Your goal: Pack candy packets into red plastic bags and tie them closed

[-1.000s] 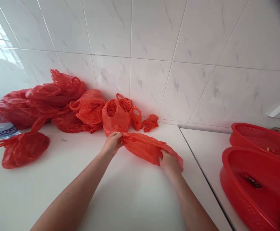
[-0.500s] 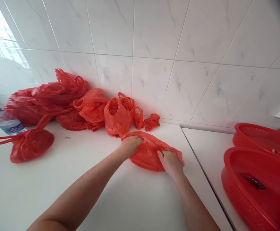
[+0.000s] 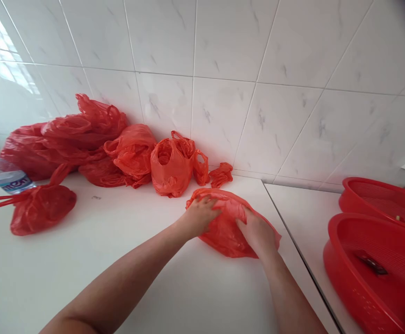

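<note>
Two hands of mine were on one thin red bag (image 3: pixel 225 241), which lay on the white surface (image 3: pixel 146 260) before me, its right edge just short of the dark seam (image 3: pixel 290 234). My left hand (image 3: pixel 202 215) was spread across the bag's left part, fingers apart and closed on nothing. My right hand (image 3: pixel 260 232) was at the right part, thumb out along the plastic; its other fingers were partly hidden, so I could not tell whether they pinched a fold or only pressed on it. The likeliest trouble, I judged, was slipping: with my left hand merely laid on top, a tug from the right could have dragged the whole bag along the surface, its edge crossing the seam and perhaps snagging there. The film looked flimsy, too, and a fingertip hooked into a crease might have stretched or torn it. Had I pressed down hard, I could have trapped air in a pocket, so that the plastic puffed up and folded crookedly. Pushing away from me carried its own risk, because a crumpled bag (image 3: pixel 221 175) and a standing bag (image 3: pixel 170 171) with looped handles sat near the far edge, against the tiled wall (image 3: pixel 225 120); all being the same red, their folds could easily have been confused. The red basket (image 3: pixel 341 273) stood apart to my right, a danger only if my forearm swung wide.
</note>
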A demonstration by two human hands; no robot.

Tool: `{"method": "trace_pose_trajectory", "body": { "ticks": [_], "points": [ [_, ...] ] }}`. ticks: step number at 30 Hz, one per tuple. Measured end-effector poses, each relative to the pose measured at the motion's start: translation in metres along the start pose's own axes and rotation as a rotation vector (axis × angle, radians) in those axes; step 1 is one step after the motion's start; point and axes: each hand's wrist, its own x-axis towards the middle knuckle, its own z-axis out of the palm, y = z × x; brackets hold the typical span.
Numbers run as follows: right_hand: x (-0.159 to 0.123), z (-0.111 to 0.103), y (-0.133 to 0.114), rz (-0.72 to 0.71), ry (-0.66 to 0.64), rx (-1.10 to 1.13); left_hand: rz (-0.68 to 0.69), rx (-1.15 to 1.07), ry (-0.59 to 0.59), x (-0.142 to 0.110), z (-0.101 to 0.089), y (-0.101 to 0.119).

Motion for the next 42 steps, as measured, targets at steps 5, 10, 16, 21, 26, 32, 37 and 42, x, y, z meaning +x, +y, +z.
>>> {"method": "trace_pose_trajectory", "body": {
  "ticks": [5, 10, 16, 21, 26, 32, 37, 42],
  "points": [
    [0.003, -0.008, 0.021, 0.067, -0.168, 0.285, -0.067, -0.093, -0.054, -0.003, -0.015, -0.021],
    [0.006, -0.011, 0.038, -0.012, -0.348, 0.78, -0.096, -0.084, 0.006, -0.007, -0.019, -0.024],
    [0.007, -0.008, 0.03, 0.047, -0.132, 0.59, -0.192, 0.067, 0.013, -0.013, -0.009, -0.004],
    [0.0, -0.01, 0.015, 0.022, -0.154, 0.24, -0.28, 0.135, 0.031, -0.013, -0.01, 0.004],
    [-0.003, -0.015, 0.018, 0.046, -0.283, 0.344, -0.215, 0.063, 0.031, -0.009, -0.025, -0.001],
    [-0.001, -0.021, 0.016, 0.016, -0.281, 0.702, -0.011, 0.107, 0.146, -0.004, -0.028, 0.012],
    [0.002, -0.013, 0.03, 0.103, -0.261, 0.952, -0.24, -0.222, 0.325, -0.002, -0.022, -0.012],
    [0.011, -0.004, 0.053, 0.212, -0.132, 1.181, -0.448, -0.505, 0.379, -0.004, -0.011, -0.041]
  ]
}}
